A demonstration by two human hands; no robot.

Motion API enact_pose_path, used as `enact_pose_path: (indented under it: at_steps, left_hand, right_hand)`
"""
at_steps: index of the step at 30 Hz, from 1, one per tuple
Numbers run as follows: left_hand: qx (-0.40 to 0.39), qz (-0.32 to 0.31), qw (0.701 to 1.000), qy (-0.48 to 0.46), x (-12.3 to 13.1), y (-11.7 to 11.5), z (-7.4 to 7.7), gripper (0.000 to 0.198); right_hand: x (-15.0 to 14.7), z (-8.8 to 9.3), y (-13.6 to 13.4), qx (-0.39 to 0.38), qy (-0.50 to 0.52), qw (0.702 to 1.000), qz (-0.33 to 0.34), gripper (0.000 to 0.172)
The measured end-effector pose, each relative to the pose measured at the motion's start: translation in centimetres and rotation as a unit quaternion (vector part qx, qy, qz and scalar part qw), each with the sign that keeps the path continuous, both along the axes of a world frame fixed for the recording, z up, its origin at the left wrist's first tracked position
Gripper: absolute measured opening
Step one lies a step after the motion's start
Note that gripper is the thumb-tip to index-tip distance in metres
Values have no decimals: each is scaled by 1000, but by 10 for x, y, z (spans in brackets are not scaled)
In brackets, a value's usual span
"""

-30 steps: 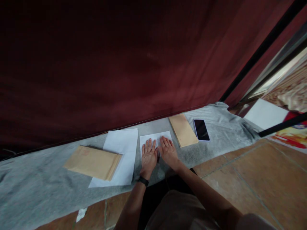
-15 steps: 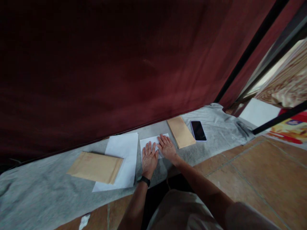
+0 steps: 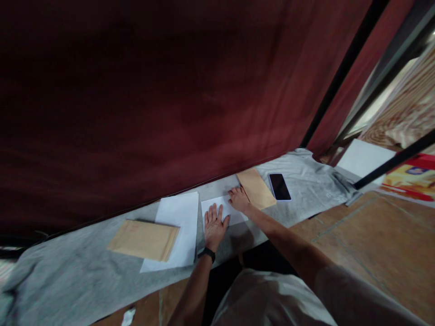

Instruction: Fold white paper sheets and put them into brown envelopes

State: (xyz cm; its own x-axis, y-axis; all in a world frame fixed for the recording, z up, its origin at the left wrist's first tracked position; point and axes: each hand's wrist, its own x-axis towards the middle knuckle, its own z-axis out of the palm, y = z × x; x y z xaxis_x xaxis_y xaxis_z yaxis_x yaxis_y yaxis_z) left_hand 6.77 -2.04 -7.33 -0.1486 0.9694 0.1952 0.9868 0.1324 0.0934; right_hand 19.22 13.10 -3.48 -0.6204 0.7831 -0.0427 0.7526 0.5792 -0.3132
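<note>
A small white sheet of paper (image 3: pixel 239 218), apparently folded, lies on the grey cloth. My left hand (image 3: pixel 215 226), with a black band on its wrist, rests flat on the left part of this paper, fingers spread. At the paper's upper right edge is my right hand (image 3: pixel 239 199), its fingers apart and slightly bent, touching the sheet. Just beyond that hand lies a brown paper envelope (image 3: pixel 258 188). To the left, several larger white sheets (image 3: pixel 185 217) lie partly under a stack of brown envelopes (image 3: pixel 144 240).
A phone (image 3: pixel 280 187) lies right of the single envelope. Grey cloth (image 3: pixel 68 276) covers the long narrow surface, with a dark red panel (image 3: pixel 204 113) rising behind it. Black bars (image 3: pixel 343 72), a white box (image 3: pixel 365 158) and tiled floor (image 3: pixel 367 235) are at right.
My right hand has shifted right and its fingers have bent more. More of the small paper's right part shows. My left hand stays flat on the paper, and the view has shifted slightly.
</note>
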Motion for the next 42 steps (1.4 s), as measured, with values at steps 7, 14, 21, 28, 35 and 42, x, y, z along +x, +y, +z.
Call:
enact_pose_path:
  at_steps: [7,14,21,28,35,42]
  left_hand:
    - [-12,-78,997,0,-15,-7,-1,56]
    - [7,-52,998,-39,-52,-26,8,50]
    - [7,-102,991,-85,0,-29,18,50]
    - [-37,-127,991,-24,-7,-54,-1,53]
    - [-4,-40,999,-35,-5,-26,7,52]
    - [-41,-152,986,-60,48,27,12,50]
  right_hand:
    - [-10,15,29,-112,50,992,-24,31]
    - [34,5,-7,-236,218,940,-117,13]
    - [63,-30,-84,-320,349,849,-233,21]
    - [68,-48,-101,-334,374,819,-280,19]
    - [77,-43,-98,-360,372,810,-276,16]
    - [76,-42,-94,-396,374,793,-271,18]
